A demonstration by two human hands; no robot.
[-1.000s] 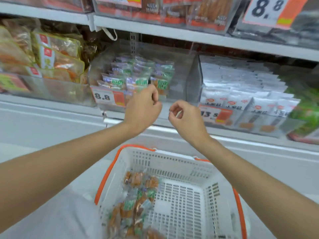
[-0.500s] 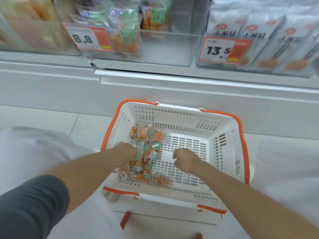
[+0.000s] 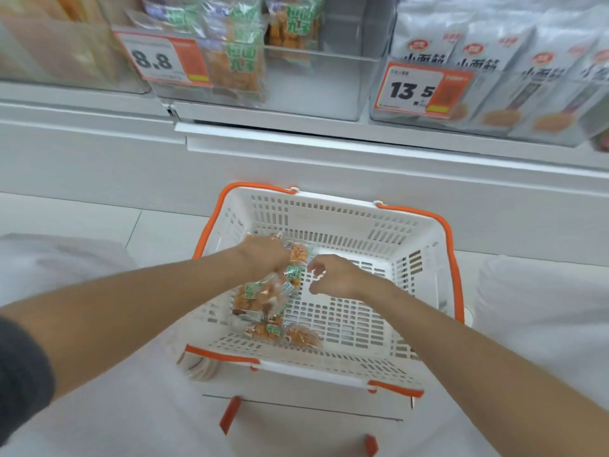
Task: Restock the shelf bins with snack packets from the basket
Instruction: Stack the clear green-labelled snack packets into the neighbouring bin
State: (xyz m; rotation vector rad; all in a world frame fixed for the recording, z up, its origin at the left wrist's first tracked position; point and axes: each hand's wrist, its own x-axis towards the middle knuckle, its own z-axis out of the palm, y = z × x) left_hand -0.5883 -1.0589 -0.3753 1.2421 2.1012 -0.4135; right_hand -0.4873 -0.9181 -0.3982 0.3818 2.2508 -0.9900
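Left hand point(image 3: 263, 255) first: it was down inside the white basket point(image 3: 425, 258), fingers curled under and gripping a bunch of snack packets point(image 3: 263, 293), clear wrappers with orange pieces and green labels. The bunch hung from my grip over the left half of the basket, one packet sticking out past my knuckles towards the far wall. My right hand point(image 3: 336, 275) was just beside it, over the middle of the basket, with fingers bent and thumb close to the forefinger. The tips were almost at the edge of the bunch; I could not tell whether they pinched a wrapper or only hovered next to it. A few loose packets point(image 3: 301, 336) of the same kind lay on the slotted floor near the front wall, below the bunch. The basket's orange handles point(image 3: 453, 258) were folded down along its rim, and it sat on the pale tiled floor point(image 3: 82, 219) in front of the white shelf base. Above, the clear shelf bin point(image 3: 316, 87) held more green-labelled packets point(image 3: 237, 64), crowded into its left side. An 8.8 price tag point(image 3: 158, 59) was fixed to its front left. The neighbouring bin on the right held white packets point(image 3: 478, 61) behind a 13.5 price tag point(image 3: 412, 90). A dark sleeve point(image 3: 19, 374) covered my left upper arm.
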